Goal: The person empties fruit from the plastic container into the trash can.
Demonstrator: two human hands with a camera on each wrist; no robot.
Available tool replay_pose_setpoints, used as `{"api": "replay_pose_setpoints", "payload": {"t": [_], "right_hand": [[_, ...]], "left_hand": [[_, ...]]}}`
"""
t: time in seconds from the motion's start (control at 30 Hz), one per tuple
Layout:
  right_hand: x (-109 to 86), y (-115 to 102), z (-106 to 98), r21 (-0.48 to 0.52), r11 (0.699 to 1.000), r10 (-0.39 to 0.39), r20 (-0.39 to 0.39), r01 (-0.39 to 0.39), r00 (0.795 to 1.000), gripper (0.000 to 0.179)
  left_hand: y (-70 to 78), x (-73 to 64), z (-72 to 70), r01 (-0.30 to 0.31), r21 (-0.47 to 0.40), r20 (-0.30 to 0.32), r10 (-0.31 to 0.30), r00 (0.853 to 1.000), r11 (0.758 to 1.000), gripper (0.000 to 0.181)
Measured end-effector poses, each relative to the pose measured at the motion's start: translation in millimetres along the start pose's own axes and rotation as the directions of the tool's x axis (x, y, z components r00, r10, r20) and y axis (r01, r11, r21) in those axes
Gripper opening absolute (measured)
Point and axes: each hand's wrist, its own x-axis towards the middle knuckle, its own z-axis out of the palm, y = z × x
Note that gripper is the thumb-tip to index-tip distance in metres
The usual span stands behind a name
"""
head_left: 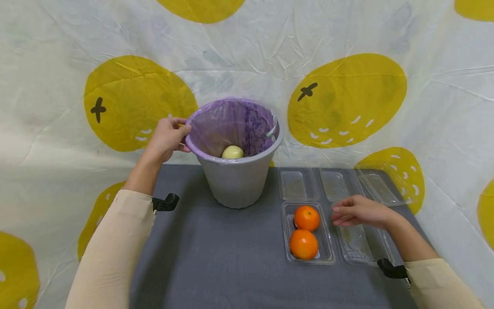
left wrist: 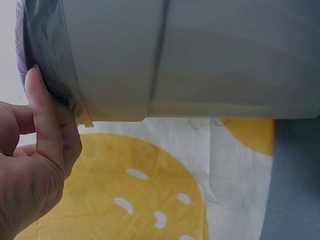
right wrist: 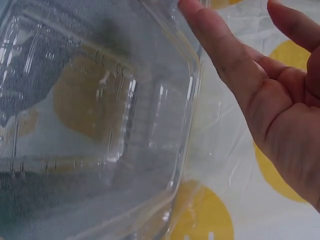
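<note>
A grey bucket stands on the table, lined with a purple plastic bag. A pale yellow, round, fruit-like thing lies inside it. My left hand holds the bucket's rim at its left side, fingertips on the bag's folded edge in the left wrist view. Two oranges sit one behind the other in a clear plastic container right of the bucket. Just right of them, my right hand hovers with relaxed fingers and holds nothing, over another clear plastic container.
Behind these, more clear plastic containers stand in a row along the back of the grey table. The rightmost one is set at an angle at the back right edge. A white sheet with yellow shapes hangs behind.
</note>
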Motion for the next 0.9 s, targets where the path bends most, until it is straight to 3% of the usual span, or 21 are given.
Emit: {"api": "replay_pose_setpoints", "payload": {"t": [0.27,0.53,0.9], "right_hand": [[10.6,0.1,11.2,-0.003,0.999,0.044,0.028,-0.044,0.999,0.055],[24.2,9.4,22.6,0.005,1.0,0.03,0.063,-0.03,0.998,0.046],[34.8,11.2,37.7,-0.004,0.998,0.066,0.008,-0.066,0.998,0.033]], "left_hand": [[-0.6,0.3,-0.1,-0.009,0.002,-0.004,0.009,1.0,1.0,0.052],[-1.0,-1.7,0.5,-0.008,0.004,-0.006,0.008,1.0,1.0,0.051],[-0.5,-1.5,1.0,-0.001,-0.013,-0.004,0.001,1.0,1.0,0.053]]}}
